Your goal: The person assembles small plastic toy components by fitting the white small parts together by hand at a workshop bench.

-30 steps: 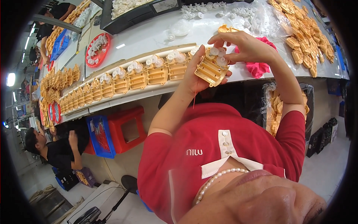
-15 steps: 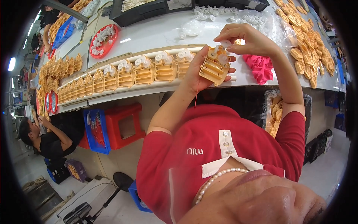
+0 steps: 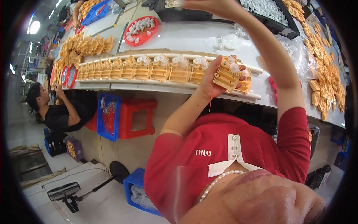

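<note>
My left hand (image 3: pixel 209 85) grips an orange plastic housing (image 3: pixel 226 77), tilted just above the table edge. White and clear round gears (image 3: pixel 234 67) sit at the housing's upper end, and a thin red wire (image 3: pixel 211 100) hangs below it. My right hand (image 3: pixel 210 5) reaches far over a black tray (image 3: pixel 186 15) that holds white parts; the picture's upper edge cuts it off, so its fingers cannot be made out. Beside my left hand, a row of similar orange housings (image 3: pixel 179 74) stands on two white rails (image 3: pixel 253 96), several of them with white gears on top.
A red dish (image 3: pixel 156 29) holds small white parts. Orange housings (image 3: pixel 326 80) lie heaped at the right, near clear plastic bags (image 3: pixel 298 59) and pink cloth (image 3: pixel 273 89). A co-worker (image 3: pixel 61 108) sits at the left. Below stand a red stool (image 3: pixel 143 104) and a blue crate (image 3: pixel 136 177).
My right hand has left the housing's gears and stretched up and away to the black tray. My left hand still holds the housing. The whole view has shifted.
</note>
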`<state>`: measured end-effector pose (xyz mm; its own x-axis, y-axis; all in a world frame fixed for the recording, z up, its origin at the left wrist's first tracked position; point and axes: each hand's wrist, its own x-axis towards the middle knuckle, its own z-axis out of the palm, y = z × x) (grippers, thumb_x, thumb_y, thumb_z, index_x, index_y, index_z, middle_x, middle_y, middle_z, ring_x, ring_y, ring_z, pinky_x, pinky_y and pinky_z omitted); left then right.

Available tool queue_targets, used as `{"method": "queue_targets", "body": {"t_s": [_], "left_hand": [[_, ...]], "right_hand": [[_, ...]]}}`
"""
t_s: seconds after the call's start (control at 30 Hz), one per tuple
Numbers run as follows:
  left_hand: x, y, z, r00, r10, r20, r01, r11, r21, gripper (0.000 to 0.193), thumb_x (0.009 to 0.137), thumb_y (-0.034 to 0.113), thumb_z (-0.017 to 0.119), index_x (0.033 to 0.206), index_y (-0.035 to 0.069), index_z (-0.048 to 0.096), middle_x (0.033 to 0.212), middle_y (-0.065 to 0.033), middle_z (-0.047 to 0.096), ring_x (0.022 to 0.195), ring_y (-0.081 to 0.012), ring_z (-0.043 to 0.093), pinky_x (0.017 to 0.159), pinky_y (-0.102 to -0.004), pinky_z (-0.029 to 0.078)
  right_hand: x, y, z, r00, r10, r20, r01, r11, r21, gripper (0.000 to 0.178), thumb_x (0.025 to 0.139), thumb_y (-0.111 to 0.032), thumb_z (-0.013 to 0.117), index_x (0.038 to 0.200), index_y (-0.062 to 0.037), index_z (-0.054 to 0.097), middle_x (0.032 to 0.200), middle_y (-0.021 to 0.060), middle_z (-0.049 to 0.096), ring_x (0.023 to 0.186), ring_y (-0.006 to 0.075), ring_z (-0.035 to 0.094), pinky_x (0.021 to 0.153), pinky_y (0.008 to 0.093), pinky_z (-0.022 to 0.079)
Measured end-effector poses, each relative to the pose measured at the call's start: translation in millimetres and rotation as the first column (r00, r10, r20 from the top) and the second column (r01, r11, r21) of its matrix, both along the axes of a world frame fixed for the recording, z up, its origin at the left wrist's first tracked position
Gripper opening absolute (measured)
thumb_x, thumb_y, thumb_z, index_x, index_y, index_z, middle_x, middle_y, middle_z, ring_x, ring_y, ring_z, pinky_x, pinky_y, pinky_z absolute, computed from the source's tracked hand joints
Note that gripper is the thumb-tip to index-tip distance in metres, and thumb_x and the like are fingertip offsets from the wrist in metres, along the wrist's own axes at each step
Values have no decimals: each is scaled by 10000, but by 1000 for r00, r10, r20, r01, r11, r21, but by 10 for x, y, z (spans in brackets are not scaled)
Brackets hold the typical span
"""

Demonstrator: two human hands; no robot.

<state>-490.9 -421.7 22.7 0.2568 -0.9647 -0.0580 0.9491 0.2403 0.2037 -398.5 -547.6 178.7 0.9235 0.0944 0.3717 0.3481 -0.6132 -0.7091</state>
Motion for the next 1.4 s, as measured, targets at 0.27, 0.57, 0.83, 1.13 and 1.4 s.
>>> {"method": "queue_targets", "body": {"t_s": [0.27,0.57,0.83,1.13,1.4], "left_hand": [[150,59,4,992,120,-48,-121,992,-26,472,931,442,400,1299,147,419,1236,-225,488,1005,-372,571,782,-494,525],[613,-184,8,992,122,-43,-124,992,-28,449,936,428,411,1282,143,428,1222,-231,496,986,-364,584,766,-462,539],[746,-608,28,981,194,-28,-194,981,8,447,939,424,408,1284,139,421,1214,-229,498,988,-363,584,772,-454,542],[800,-527,114,976,216,-15,-216,976,9,480,942,412,411,1325,124,370,1200,-203,507,998,-350,583,789,-443,538],[764,-326,44,974,227,-4,-227,973,-25,476,936,400,433,1321,127,377,1189,-194,518,984,-345,588,800,-449,529]], "right_hand": [[768,-461,-440,981,-184,61,186,981,-45,262,800,-206,624,977,-13,643,856,177,664,794,274,651,712,344,497],[1086,-3397,-1199,763,-646,27,521,591,-616,205,774,-162,653,960,-80,677,870,100,677,809,212,648,753,326,504],[1518,-3849,-1435,825,-562,59,394,497,-774,137,696,-114,639,822,-80,680,823,131,670,809,309,642,709,380,509],[1909,-3945,-1647,882,-472,-16,166,341,-925,136,657,-17,603,777,-22,666,837,206,651,823,345,637,699,403,505],[1774,-3907,-1548,829,-535,-165,20,323,-946,239,736,-95,582,954,-66,676,959,171,657,929,319,627,785,393,506]]}}
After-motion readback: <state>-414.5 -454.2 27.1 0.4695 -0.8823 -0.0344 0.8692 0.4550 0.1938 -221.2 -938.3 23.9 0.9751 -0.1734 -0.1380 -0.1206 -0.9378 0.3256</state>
